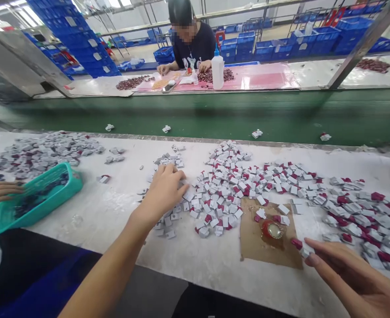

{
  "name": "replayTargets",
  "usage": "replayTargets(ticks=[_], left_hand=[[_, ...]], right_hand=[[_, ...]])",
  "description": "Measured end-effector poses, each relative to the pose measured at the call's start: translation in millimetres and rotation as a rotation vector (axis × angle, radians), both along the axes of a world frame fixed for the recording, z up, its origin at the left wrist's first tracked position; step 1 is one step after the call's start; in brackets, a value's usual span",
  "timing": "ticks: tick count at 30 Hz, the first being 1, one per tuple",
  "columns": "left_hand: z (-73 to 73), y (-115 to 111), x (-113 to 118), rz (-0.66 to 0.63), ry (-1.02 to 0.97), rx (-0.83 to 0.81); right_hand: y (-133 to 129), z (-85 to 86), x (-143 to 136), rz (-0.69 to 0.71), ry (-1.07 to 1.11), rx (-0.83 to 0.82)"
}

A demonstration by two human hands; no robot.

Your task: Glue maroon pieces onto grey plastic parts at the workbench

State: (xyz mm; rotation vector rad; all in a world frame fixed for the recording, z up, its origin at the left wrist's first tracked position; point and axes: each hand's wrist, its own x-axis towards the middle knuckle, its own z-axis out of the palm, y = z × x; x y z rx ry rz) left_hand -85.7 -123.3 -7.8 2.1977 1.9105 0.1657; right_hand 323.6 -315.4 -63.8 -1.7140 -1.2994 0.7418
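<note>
Your right hand (357,274) has thumb and index finger closed in a pinch on a small pale grey block with a maroon tip (305,251), seemingly plastic. That block is just right of a flat square of brown cardboard (257,256), its maroon end pointing left toward a small round red dish with a shiny, pale centre (274,230). Your left hand (166,185) lies over a heap of loose pale grey blocks (170,218), fingers curled and partly spread; their tips are lost among the pieces, so whether they grip one cannot be told.

The step in hand looks like holding one two-coloured piece while picking among the grey ones. The next move seems to call for a light fingertip pinch on a single block at the left, and a steady right hand so the maroon tip stays clear of the dish.

Mind your edges: a broad heap of grey-and-maroon pieces (234,181) crowds the space between your hands, and another spread (376,216) lies just beyond your right fingers. Open room is on the bare white tabletop (112,216) left of your left hand, short of the teal plastic basket (74,181) where another person's hand (1,192) rests. Beyond the table's far edge runs a green belt (198,117).
</note>
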Motion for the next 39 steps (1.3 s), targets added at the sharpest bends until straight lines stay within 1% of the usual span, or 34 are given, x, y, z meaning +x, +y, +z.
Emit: replayTargets(ticks=[2, 4, 6, 7, 8, 9, 10, 12, 14, 16, 18, 20, 23, 27, 29, 33, 36, 39], left_hand=[[1.2, 1, 4, 0.008, -0.015, 0.022], [5.4, -6, 12, 0.023, -0.107, 0.021], [10.0, -23, 25, 0.032, -0.274, -0.005], [11.3, -36, 34, 0.013, -0.364, -0.016], [11.1, -50, 44, -0.033, -0.443, -0.021], [9.1, -66, 54, -0.106, -0.503, -0.018], [5.1, -81, 64, -0.189, -0.547, -0.015], [-8.1, -110, 81, -0.349, -0.586, -0.018], [-25.1, -132, 92, -0.444, -0.555, 0.02], [-41.4, -145, 97, -0.503, -0.461, 0.097], [-53.0, -153, 95, -0.531, -0.382, 0.183], [-58.2, -158, 90, -0.541, -0.353, 0.198], [-56.9, -165, 79, -0.539, -0.36, 0.162], [-54.4, -174, 66, -0.606, -0.347, 0.151], [-57.0, -178, 61, -0.641, -0.339, 0.166], [-67.4, -189, 48, -0.679, -0.316, 0.2], [-73.3, -199, 40, -0.682, -0.346, 0.213], [-75.6, -208, 36, -0.68, -0.376, 0.205]], right_hand=[[9, 11.9, -10, 0.044, 0.025, 0.073], [18, 19.7, -19, 0.073, 0.035, 0.12], [24, 22.4, -27, 0.098, 0.032, 0.139], [25, 22.4, -29, 0.113, 0.026, 0.14], [26, 22.0, -32, 0.127, 0.018, 0.143], [26, 21.5, -33, 0.136, 0.009, 0.147], [26, 21.3, -35, 0.144, -0.004, 0.153], [26, 22.1, -37, 0.155, -0.041, 0.176], [26, 24.3, -38, 0.163, -0.081, 0.2], [27, 27.1, -39, 0.175, -0.114, 0.214], [29, 29.5, -40, 0.188, -0.134, 0.227], [31, 31.2, -41, 0.199, -0.145, 0.233], [33, 32.6, -42, 0.21, -0.153, 0.227], [32, 31.3, -41, 0.205, -0.144, 0.213], [30, 29.8, -41, 0.198, -0.131, 0.21], [27, 27.9, -42, 0.177, -0.101, 0.205], [26, 27.3, -42, 0.129, -0.006, 0.173], [27, 26.4, -39, 0.074, 0.201, 0.101]])
